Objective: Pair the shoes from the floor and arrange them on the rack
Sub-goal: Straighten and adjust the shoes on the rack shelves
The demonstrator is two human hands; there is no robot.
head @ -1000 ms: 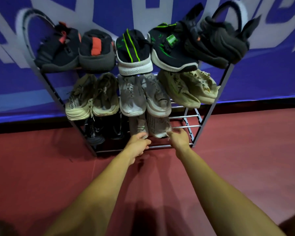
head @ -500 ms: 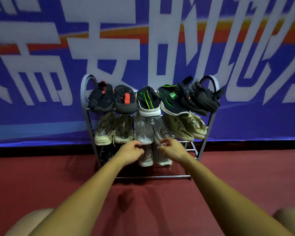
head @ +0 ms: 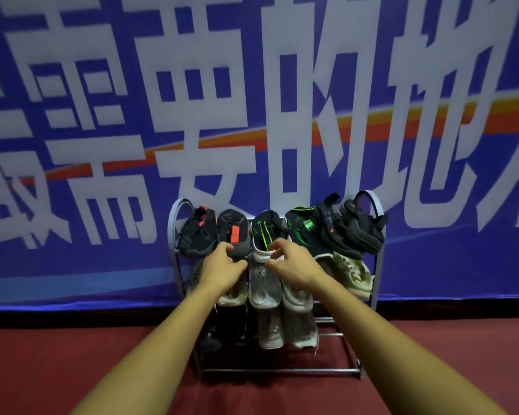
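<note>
now up from the bottom shelf at the top row of the rack (head: 282,370), the right hand (head: 291,262) pinches the white toe of the green-striped shoe (head: 265,232) while the left hand (head: 222,268) curls against the red-tabbed shoe (head: 234,232), grip unclear; every shoe in view sits shelved, so this looks like final straightening.

Three-tier metal rack (head: 282,369), black shoes (head: 354,232) paired along top, pale shoes (head: 352,272) along middle tier
</note>
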